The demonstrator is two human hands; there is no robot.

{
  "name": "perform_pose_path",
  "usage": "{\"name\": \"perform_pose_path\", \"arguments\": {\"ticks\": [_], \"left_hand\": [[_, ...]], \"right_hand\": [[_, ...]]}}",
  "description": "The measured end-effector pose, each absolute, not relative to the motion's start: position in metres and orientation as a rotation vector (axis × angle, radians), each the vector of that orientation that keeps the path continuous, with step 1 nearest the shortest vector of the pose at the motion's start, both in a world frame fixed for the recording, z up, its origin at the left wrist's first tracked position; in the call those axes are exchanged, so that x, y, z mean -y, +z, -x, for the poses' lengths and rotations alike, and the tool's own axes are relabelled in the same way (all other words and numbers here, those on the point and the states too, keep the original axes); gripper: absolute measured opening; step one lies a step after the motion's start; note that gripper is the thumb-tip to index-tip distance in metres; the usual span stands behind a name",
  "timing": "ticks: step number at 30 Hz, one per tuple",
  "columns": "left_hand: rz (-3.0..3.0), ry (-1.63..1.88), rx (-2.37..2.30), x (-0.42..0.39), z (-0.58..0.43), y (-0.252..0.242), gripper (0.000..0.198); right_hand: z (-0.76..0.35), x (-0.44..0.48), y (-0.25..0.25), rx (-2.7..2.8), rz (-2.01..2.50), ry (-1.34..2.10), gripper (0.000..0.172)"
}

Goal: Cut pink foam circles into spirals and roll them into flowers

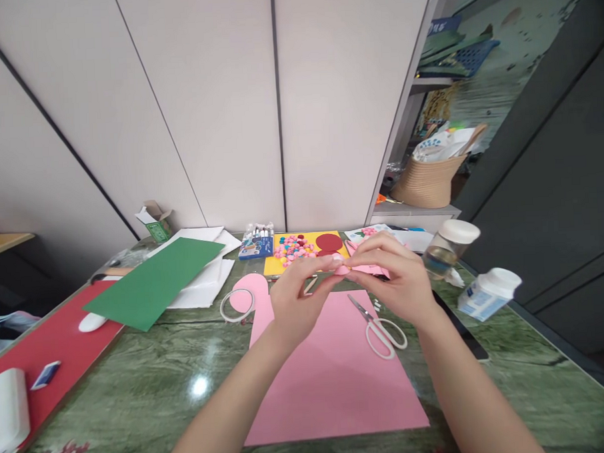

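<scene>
Both hands meet above the far edge of a pink sheet [333, 379]. Between the fingertips of my left hand [305, 290] and my right hand [394, 272] is a small pink piece [340, 265], pinched from both sides. Its exact shape is partly hidden by the fingers. White-handled scissors [379, 330] lie on the sheet below my right hand. Behind the hands, colourful small pompoms [294, 249] and dark red circles [329, 243] rest on a yellow sheet [272, 266].
Left of the hands are a tape roll [237, 305], a pink round paper [254, 285], a green sheet [157, 283] and white papers [199, 294]. At right stand a glass jar [441, 257] and a white bottle [488, 295], near a dark phone [461, 326].
</scene>
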State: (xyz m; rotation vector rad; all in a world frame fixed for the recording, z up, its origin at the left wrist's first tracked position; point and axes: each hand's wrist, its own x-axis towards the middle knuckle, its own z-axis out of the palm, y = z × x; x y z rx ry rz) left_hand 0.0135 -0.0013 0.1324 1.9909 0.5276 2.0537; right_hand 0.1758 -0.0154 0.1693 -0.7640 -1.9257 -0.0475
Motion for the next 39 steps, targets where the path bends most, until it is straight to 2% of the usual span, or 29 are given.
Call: {"name": "perform_pose_path", "arguments": {"ticks": [7,10,17,22,29,34,39], "left_hand": [[-2.510,2.086,-0.668,-0.008,-0.010,0.129,0.047],[-2.595,2.084,-0.661,-0.008,-0.011,0.128,0.048],[-2.374,2.088,-0.589,-0.001,-0.010,0.134,0.052],[-2.322,2.059,-0.505,0.000,-0.008,0.134,0.055],[-2.292,2.235,-0.481,0.002,-0.010,0.138,0.054],[-2.215,2.278,-0.623,0.003,-0.011,0.140,0.040],[-2.202,2.171,-0.627,0.003,-0.011,0.138,0.024]], "right_hand": [[-0.169,0.020,0.167,2.049,0.965,-0.644,0.010],[-0.170,0.019,0.164,2.027,0.929,-0.794,0.008],[-0.178,0.018,0.168,1.992,0.831,-0.627,0.016],[-0.179,0.021,0.172,1.974,0.800,-0.544,0.016],[-0.179,0.023,0.171,1.951,0.778,-0.486,0.015],[-0.177,0.025,0.173,1.930,0.764,-0.527,0.015],[-0.179,0.027,0.172,1.925,0.760,-0.564,0.017]]}}
